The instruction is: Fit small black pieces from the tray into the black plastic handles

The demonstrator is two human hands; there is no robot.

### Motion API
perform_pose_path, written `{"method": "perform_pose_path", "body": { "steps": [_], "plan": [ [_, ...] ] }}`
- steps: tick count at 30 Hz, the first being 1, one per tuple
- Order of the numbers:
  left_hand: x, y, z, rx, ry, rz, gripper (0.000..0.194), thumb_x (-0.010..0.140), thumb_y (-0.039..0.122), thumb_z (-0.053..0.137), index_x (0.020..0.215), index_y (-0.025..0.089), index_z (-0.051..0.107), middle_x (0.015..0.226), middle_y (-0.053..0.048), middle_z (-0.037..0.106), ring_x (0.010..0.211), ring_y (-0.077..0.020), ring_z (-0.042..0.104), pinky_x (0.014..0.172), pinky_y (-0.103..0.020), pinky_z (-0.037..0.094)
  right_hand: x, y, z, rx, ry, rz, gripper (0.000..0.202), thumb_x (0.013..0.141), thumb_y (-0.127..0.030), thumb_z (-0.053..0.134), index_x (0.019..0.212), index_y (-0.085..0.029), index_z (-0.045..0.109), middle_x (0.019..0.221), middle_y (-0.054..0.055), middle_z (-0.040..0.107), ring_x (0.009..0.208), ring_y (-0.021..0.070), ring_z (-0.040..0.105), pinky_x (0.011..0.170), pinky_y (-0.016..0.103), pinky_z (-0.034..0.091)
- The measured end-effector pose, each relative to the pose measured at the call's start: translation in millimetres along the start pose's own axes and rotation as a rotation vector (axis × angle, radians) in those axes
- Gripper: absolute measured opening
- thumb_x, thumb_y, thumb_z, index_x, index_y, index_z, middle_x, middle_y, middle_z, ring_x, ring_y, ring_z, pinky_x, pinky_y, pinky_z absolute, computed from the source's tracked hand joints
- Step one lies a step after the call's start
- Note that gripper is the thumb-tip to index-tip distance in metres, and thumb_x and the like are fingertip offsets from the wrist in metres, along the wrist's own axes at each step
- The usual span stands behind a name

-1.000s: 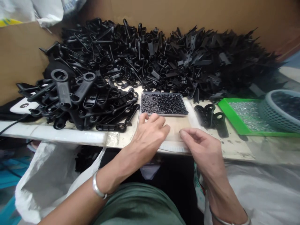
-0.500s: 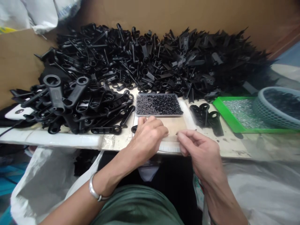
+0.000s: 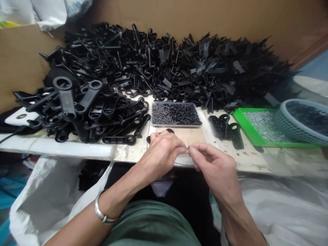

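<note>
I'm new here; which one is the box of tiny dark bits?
Find the huge heap of black parts at the back. Just in front of its middle, beyond the left hand, sits a shallow rectangular box. Unlike the green tray of silvery bits to its right, it holds tiny, mostly dark bits.

I've got left hand point(image 3: 165, 150) curled, knuckles up; right hand point(image 3: 217, 167) pinching thumb-to-forefinger. Fingertips nearly meeting, forearms point(image 3: 125, 188) angled inward.
</note>
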State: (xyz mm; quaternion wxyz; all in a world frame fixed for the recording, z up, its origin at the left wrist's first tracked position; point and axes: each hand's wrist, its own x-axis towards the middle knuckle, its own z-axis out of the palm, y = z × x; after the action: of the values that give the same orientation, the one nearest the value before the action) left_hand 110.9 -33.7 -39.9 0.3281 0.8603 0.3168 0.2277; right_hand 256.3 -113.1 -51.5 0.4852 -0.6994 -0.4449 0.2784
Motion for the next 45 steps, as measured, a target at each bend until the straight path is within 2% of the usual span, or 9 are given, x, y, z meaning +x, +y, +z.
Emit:
{"method": "perform_pose_path", "body": {
  "steps": [4,9,20,25,29,32,35,38,45],
  "plan": [
    [-1,-1,-1.7,-0.031,0.006,-0.008,0.018,0.092,0.017,0.053,0.082,0.018,0.068,0.083,-0.001,0.064,0.088,-0.0178,0.054,0.081,-0.037,0.035,-2,-4,0,-0.125,-0.002,-0.110,0.013,0.082,-0.031,0.065,0.082,-0.020,0.072,0.051,-0.005,0.058,0.045,0.0102,0.053,0.047,0.021,0.045],
    [-4,-2,-2.4,-0.061,0.013,-0.012,0.019,0.091,0.017,0.053,0.080,0.019,0.069,0.083,-0.001,0.067,0.085,-0.0172,0.055,0.082,-0.037,0.037,-6,-2,1,-0.197,-0.012,-0.254,0.011,0.085,-0.025,0.062,0.091,-0.021,0.071,0.067,-0.002,0.070,0.055,0.0116,0.065,0.060,0.022,0.054],
    [-6,-2,-5.7,-0.012,0.057,0.006,0.021,0.092,0.014,0.052,0.079,0.019,0.068,0.084,-0.001,0.066,0.085,-0.0160,0.054,0.082,-0.036,0.037,-1,1,13,-0.506,0.068,-0.704,0.012,0.090,-0.014,0.053,0.094,-0.018,0.064,0.082,0.003,0.073,0.073,0.0143,0.069,0.073,0.025,0.054],
    [-18,-9,-14.5,0.147,0.087,0.039,0.015,0.093,0.020,0.052,0.092,0.020,0.068,0.093,-0.002,0.067,0.090,-0.0175,0.055,0.083,-0.036,0.037,3,1,14,-0.483,0.040,-0.651,0.011,0.091,-0.017,0.053,0.094,-0.019,0.064,0.074,0.000,0.071,0.065,0.0134,0.068,0.069,0.025,0.053],
    [-31,-21,-18.3,0.530,0.209,0.056,0.018,0.094,0.020,0.049,0.107,0.015,0.061,0.110,-0.009,0.066,0.102,-0.0243,0.053,0.088,-0.042,0.034,9,5,10,-0.472,0.036,-0.565,0.010,0.090,-0.020,0.056,0.094,-0.019,0.065,0.070,-0.001,0.069,0.060,0.0129,0.066,0.068,0.026,0.053],
    [-34,-27,-16.6,0.682,0.152,0.026,0.022,0.092,0.010,0.045,0.110,0.010,0.059,0.109,-0.012,0.065,0.103,-0.0266,0.053,0.087,-0.043,0.035,14,6,7,-0.500,0.021,-0.557,0.011,0.089,-0.022,0.056,0.092,-0.020,0.066,0.081,0.002,0.072,0.066,0.0150,0.068,0.070,0.028,0.054],
    [-35,-28,-11.8,0.638,0.144,0.030,0.021,0.090,0.006,0.047,0.106,0.011,0.059,0.097,-0.009,0.067,0.092,-0.0245,0.055,0.083,-0.040,0.037,17,3,5,-0.527,-0.004,-0.588,0.010,0.088,-0.021,0.056,0.088,-0.020,0.066,0.085,0.003,0.073,0.074,0.0161,0.069,0.072,0.028,0.053],
    [-37,-27,-6.5,0.509,0.151,0.039,0.017,0.086,0.007,0.054,0.102,0.015,0.059,0.090,-0.005,0.067,0.086,-0.0218,0.056,0.080,-0.037,0.039,18,0,3,-0.544,-0.025,-0.571,0.009,0.087,-0.021,0.058,0.085,-0.020,0.066,0.081,0.001,0.073,0.068,0.0145,0.068,0.068,0.025,0.053],
    [-38,-28,-2.6,0.394,0.133,0.011,0.016,0.083,0.010,0.063,0.096,0.017,0.058,0.086,-0.004,0.067,0.082,-0.0205,0.057,0.080,-0.036,0.043,21,0,7,-0.630,-0.105,-0.667,0.012,0.088,-0.019,0.053,0.086,-0.019,0.066,0.079,0.003,0.072,0.070,0.0163,0.068,0.066,0.028,0.051]
  ]
}}
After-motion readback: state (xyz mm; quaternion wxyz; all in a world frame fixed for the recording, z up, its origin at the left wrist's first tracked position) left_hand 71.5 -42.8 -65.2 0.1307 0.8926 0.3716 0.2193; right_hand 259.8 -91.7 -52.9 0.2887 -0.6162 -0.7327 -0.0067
